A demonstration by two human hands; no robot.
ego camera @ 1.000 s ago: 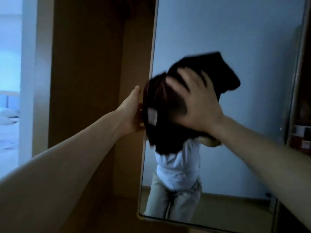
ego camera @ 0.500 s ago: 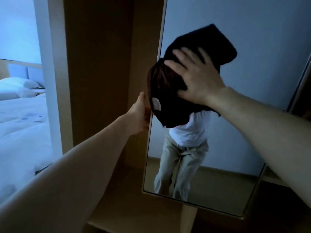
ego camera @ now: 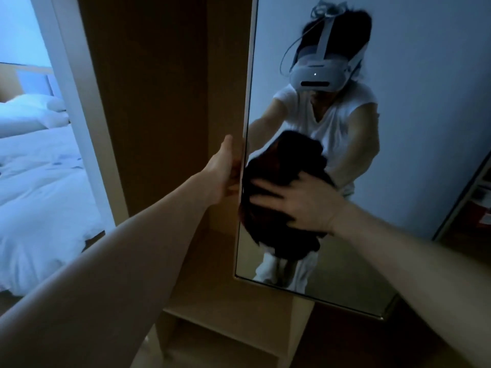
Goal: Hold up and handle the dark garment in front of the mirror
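A tall mirror (ego camera: 414,144) in a thin pale frame stands in front of me. My right hand (ego camera: 297,203) lies flat with spread fingers on a dark cloth (ego camera: 265,221), pressing it against the lower glass. My left hand (ego camera: 223,171) holds the mirror's left edge, with the fingers wrapped behind the frame. The reflection shows a person in a white top and a head-worn device, and the cloth's mirrored side.
A brown wooden wardrobe panel (ego camera: 159,102) rises left of the mirror, with a pale wooden base (ego camera: 212,328) below it. A bed with white bedding (ego camera: 34,187) lies at far left past a white door frame (ego camera: 79,102). Shelves (ego camera: 478,203) show at right.
My right hand slid the cloth down the glass from the upper part to the lower part. The view tilted so the reflected upper body shows. My left hand stayed on the mirror's edge.
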